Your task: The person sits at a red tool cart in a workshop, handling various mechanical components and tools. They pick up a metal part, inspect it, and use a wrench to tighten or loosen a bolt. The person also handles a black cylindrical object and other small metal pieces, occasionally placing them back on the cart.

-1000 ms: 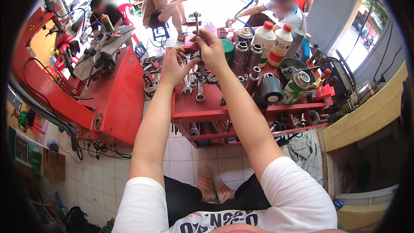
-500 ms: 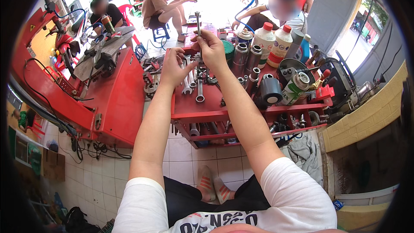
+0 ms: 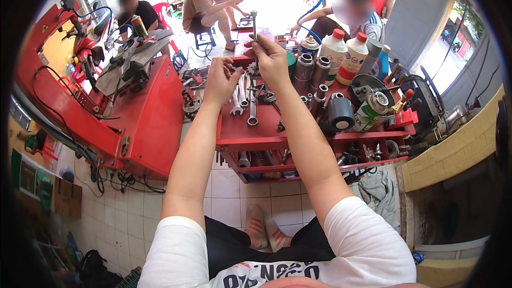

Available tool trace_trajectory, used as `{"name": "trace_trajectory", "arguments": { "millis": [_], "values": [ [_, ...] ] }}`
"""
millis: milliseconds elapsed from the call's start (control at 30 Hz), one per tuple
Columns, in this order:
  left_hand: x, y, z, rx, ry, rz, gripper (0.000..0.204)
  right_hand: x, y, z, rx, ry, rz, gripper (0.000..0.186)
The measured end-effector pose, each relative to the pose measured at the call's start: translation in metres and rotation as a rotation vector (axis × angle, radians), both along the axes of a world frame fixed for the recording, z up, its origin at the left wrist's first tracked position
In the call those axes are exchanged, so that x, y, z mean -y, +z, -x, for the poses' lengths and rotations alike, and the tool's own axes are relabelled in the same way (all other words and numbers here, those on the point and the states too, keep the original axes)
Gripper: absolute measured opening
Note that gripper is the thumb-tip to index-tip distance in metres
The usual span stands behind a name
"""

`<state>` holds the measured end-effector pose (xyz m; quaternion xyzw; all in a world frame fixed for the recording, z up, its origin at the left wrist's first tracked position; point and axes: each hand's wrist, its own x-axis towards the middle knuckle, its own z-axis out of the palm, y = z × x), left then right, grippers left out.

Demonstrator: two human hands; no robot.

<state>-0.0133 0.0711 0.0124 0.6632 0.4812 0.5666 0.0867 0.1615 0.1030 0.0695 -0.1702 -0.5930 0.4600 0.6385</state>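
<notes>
Raised upright in my right hand is a metal wrench, its head above my fingers and pinched between thumb and fingertips. Beside it, my left hand hovers over the red tool cart; its fingers curl loosely, the thumb stands apart, and nothing shows in it. Below and between both hands lie several combination wrenches on the cart top, some partly covered by the hands. Dark metal parts sit beside them, under my right wrist.
Long sockets, white red-capped bottles, a spray can and a dark cylinder crowd the cart's right side. A red machine stands left. Three people sit beyond the cart. A blue hose hangs behind it.
The view has shifted slightly, so the scene sits a little further right. My left fingers have curled in more; my right hand still holds the wrench upright.
</notes>
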Motion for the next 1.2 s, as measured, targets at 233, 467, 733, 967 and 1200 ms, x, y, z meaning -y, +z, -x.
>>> {"name": "trace_trajectory", "arguments": {
  "millis": [233,467,733,967,1200],
  "values": [
    [0.008,0.004,-0.008,-0.071,-0.052,0.006,0.059,0.007,0.004,-0.001,-0.051,0.041,0.027,0.030],
    [-0.005,-0.003,0.003,-0.014,0.059,-0.121,0.029,0.003,0.005,-0.001,-0.054,0.050,-0.004,0.029],
    [0.003,0.000,-0.002,-0.103,0.038,-0.064,0.046,0.005,0.008,-0.006,-0.038,0.052,-0.018,0.032],
    [-0.003,-0.003,-0.002,-0.054,0.029,-0.023,0.041,-0.003,0.009,-0.012,-0.146,0.056,-0.014,0.030],
    [0.002,-0.001,-0.010,-0.242,-0.064,0.115,0.067,-0.005,0.005,-0.014,-0.129,0.036,0.022,0.028]
  ]
}}
